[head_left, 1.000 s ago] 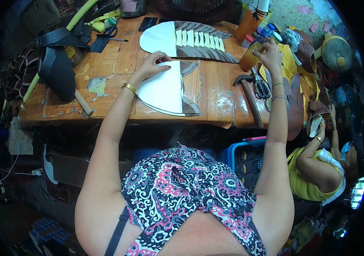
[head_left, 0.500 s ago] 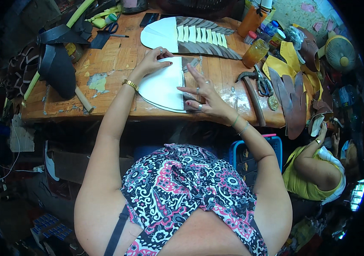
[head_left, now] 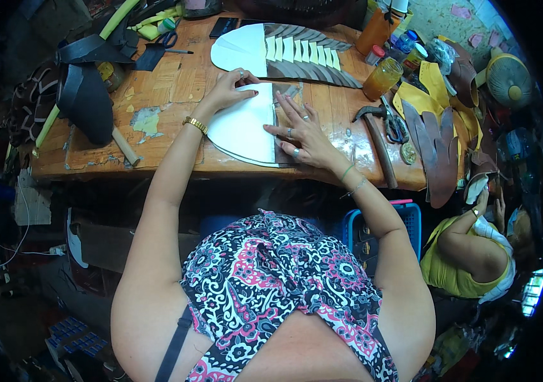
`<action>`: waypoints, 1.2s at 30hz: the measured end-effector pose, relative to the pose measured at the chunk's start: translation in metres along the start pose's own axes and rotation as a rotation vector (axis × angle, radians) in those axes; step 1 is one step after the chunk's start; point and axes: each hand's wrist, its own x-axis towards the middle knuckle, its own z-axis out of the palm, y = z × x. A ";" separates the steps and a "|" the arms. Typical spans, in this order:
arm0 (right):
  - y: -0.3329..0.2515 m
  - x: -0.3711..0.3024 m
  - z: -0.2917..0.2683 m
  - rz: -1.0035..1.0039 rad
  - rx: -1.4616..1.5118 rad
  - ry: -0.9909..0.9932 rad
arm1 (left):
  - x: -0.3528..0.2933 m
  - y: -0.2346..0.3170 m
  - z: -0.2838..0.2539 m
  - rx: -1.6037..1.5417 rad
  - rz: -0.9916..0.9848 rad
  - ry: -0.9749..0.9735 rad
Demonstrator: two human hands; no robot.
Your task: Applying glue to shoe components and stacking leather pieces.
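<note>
In front of me lies a stack of white half-oval pieces [head_left: 242, 130], their straight edge to the right. My left hand [head_left: 230, 92] is closed on the stack's far edge, thumb on top and fingers curled beyond. Dark grey-brown leather-like strips [head_left: 284, 95] show along the straight edge, partly under my right hand [head_left: 303, 135]. That hand is open, fingers stretched out and lying over the strips, thumb side near the white edge. Beyond is another white half-oval piece [head_left: 238, 51], joined to a fan of layered dark and pale-yellow pieces [head_left: 303, 54].
On the right are a hammer [head_left: 379, 146], scissors [head_left: 395, 124], a jar of amber glue-like stuff [head_left: 383, 77] and brown leather pieces [head_left: 435, 159]. A wooden handle [head_left: 125, 148] and blue scissors [head_left: 168, 41] lie left. Another person [head_left: 469, 254] sits at the right.
My right hand has lowered its fingers onto the dark strips and shifted slightly to the right. My left hand stays in place on the white stack.
</note>
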 end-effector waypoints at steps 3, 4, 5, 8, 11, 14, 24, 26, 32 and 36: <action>0.002 -0.002 -0.007 -0.008 0.156 0.004 | -0.001 0.000 -0.001 -0.016 -0.023 -0.005; 0.002 -0.001 -0.010 -0.040 0.146 0.034 | -0.001 0.000 0.000 -0.015 -0.024 -0.006; 0.002 0.001 -0.011 -0.073 0.135 0.064 | 0.000 0.000 0.000 -0.028 -0.019 0.002; 0.007 0.009 -0.006 -0.044 0.186 0.215 | 0.000 0.002 0.001 -0.043 -0.010 0.011; 0.003 0.014 -0.002 0.016 0.218 0.154 | -0.001 -0.002 0.001 -0.041 -0.011 0.004; 0.011 0.016 0.004 0.026 0.316 0.132 | 0.000 -0.002 0.000 -0.041 -0.006 0.006; 0.011 0.026 0.006 -0.020 0.410 0.093 | -0.001 0.000 0.000 -0.052 -0.009 0.019; 0.014 0.025 0.008 -0.023 0.427 0.078 | -0.002 0.000 -0.001 -0.047 -0.012 0.013; 0.009 0.016 0.008 0.037 0.430 0.119 | -0.001 0.003 -0.001 -0.042 -0.025 -0.011; 0.001 0.001 -0.004 0.042 0.557 0.123 | 0.001 -0.005 0.004 -0.068 0.026 0.005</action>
